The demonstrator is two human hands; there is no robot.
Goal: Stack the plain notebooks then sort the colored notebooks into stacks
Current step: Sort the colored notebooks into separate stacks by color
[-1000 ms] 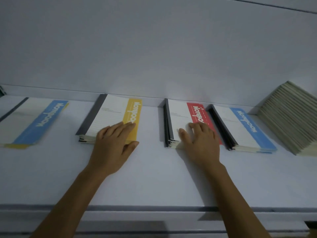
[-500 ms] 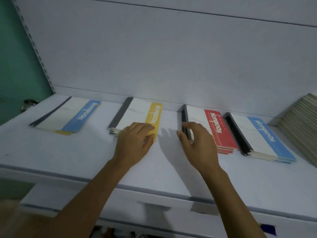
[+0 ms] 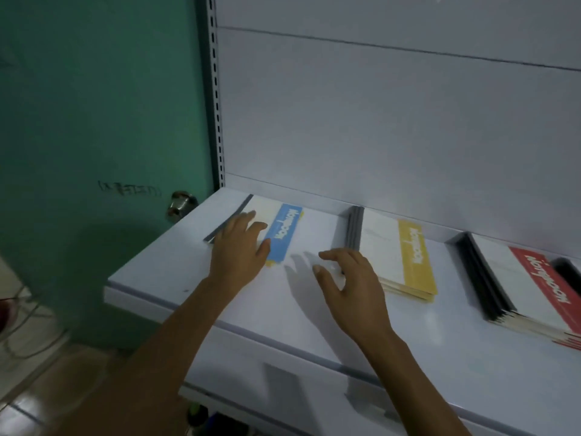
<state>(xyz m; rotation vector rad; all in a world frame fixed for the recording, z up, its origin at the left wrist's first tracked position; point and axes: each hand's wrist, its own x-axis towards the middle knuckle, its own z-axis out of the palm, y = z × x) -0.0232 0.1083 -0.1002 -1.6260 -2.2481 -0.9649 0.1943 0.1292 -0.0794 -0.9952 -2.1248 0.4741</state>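
Shelf [image 3: 314, 309]: white, beside green door [image 3: 94, 121].
Blue notebook [image 3: 283, 234]: upper centre-left; long axis front-to-back, spine left; band reads "Notebook".
Left hand [image 3: 239, 250]: flat on it, fingers straight.
Right hand [image 3: 349, 284]: loosely curled, empty, beside yellow stack [image 3: 405, 259].

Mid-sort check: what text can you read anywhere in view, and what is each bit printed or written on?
"Notebook": on the blue band of the blue notebook, printed sideways.
"Notebook": on the yellow band of the yellow stack.
"Notebook": on the red band of the red stack.
The dark scribble on the green door is too blurred to read.
Any finer print on the covers is too small to read.
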